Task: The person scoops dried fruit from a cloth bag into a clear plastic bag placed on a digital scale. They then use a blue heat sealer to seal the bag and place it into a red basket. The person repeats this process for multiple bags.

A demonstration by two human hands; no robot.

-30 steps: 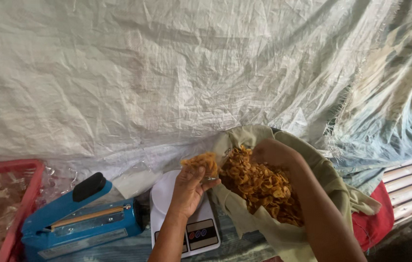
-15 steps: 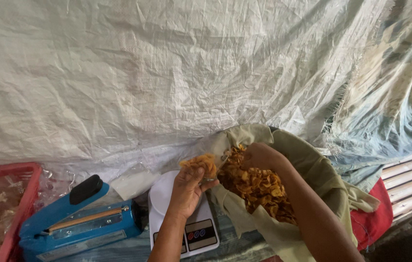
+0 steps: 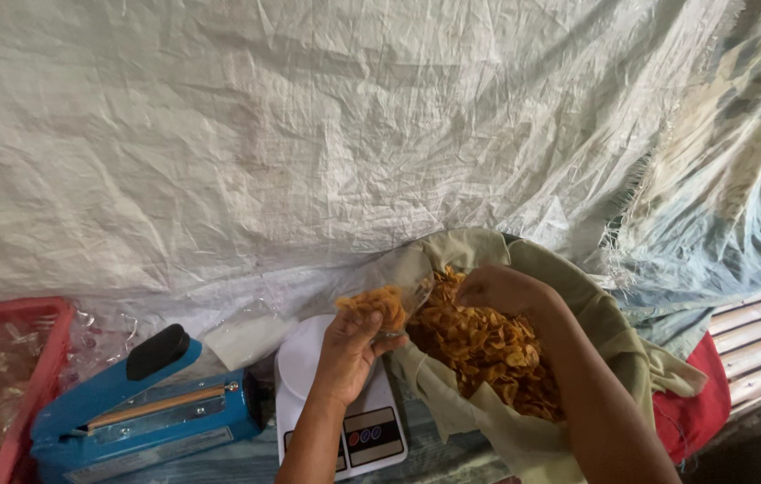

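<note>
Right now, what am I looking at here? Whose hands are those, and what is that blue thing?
The picture comes from a camera worn on a person's head, looking down at their own two hands. The left hand holds a small clear plastic bag partly filled with golden fried chips. The right hand reaches into a big cloth-lined sack full of those chips. Under the left hand sits a white kitchen scale. The blue thing is a heat sealer for closing plastic bags, its black handle raised. At the far left is a red crate with clear plastic inside. A wrinkled white tarp hangs behind everything.
</note>
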